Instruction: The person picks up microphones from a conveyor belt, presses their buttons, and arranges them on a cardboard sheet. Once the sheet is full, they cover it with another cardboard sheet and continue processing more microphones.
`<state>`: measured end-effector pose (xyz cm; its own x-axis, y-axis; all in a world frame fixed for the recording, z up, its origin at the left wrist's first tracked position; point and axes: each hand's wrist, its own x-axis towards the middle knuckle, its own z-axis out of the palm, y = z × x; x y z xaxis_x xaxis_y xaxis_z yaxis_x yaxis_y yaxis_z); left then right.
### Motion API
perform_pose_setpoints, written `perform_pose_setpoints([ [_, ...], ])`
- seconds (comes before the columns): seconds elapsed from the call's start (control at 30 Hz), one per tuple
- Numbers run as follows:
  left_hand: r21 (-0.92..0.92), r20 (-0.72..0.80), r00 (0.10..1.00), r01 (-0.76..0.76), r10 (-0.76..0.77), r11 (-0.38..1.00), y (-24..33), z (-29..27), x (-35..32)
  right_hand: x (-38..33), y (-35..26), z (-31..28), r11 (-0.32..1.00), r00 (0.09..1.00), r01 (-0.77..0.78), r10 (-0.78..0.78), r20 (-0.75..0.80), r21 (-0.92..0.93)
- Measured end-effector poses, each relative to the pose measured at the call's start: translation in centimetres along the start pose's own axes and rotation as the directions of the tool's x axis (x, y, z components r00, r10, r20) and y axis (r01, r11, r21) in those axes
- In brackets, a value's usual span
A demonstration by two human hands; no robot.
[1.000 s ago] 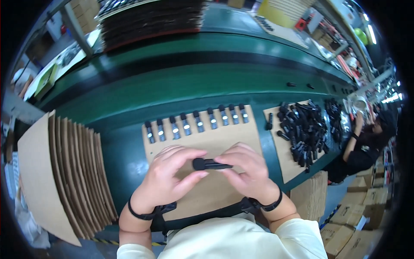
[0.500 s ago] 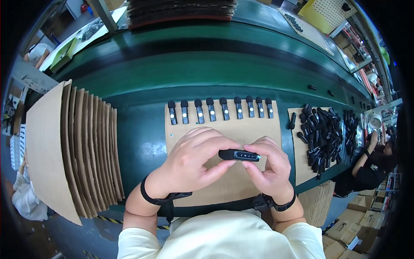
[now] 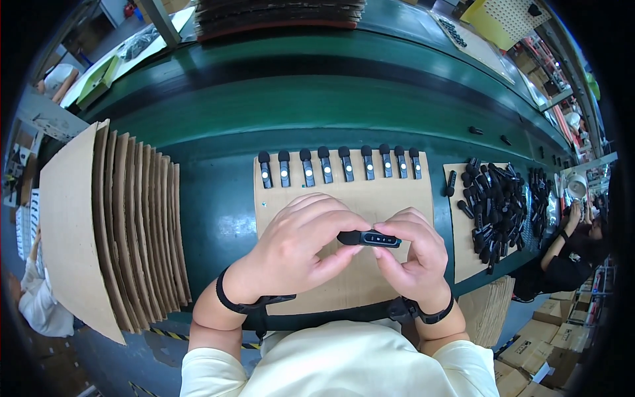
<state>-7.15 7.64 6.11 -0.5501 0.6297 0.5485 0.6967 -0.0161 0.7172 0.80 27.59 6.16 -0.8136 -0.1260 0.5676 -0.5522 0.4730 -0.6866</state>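
Between both hands, a small black clip-on microphone with a foam tip lies sideways above a cardboard sheet. The fingers of my left hand pinch it near its foam end. At its other end, my right hand grips it between thumb and forefinger. Small lights or marks show along its face. Beyond my hands, a row of similar black microphones lies along the sheet's far edge, foam tips pointing away, each with a pale round spot.
A stack of cardboard sheets stands at the left. On the right, a heap of black microphones lies on another cardboard sheet. The green conveyor belt runs across the back. A co-worker sits at the far right.
Both hands keep their hold on the microphone, which has turned very slightly. The rest of the bench looks the same.
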Motion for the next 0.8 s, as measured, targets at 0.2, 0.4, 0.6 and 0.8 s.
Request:
perform_pose_setpoints([
  [0.2, -0.066, 0.008, 0.995, 0.103, -0.103, 0.992, 0.8, -0.1, 0.3, 0.2, 0.2, -0.1, 0.999, 0.999, 0.048, -0.047, 0.017, -0.02],
  [0.4, -0.023, 0.001, 0.999, 0.037, -0.037, 0.999, 0.0, 0.2, 0.1, -0.1, 0.1, 0.3, 1.0, 1.0, 0.0, 0.0, -0.016, 0.022],
  [0.6, 0.013, -0.017, 1.0, 0.007, -0.007, 1.0, 0.0, 0.5, 0.0, -0.5, -0.3, -0.1, 0.99, 0.993, -0.113, 0.116, -0.02, 0.088],
  [0.8, 0.052, -0.007, 1.0, -0.018, 0.018, 0.998, -0.2, 1.2, 0.1, -0.2, -0.9, 0.0, 0.999, 0.999, -0.032, 0.032, -0.008, 0.037],
])
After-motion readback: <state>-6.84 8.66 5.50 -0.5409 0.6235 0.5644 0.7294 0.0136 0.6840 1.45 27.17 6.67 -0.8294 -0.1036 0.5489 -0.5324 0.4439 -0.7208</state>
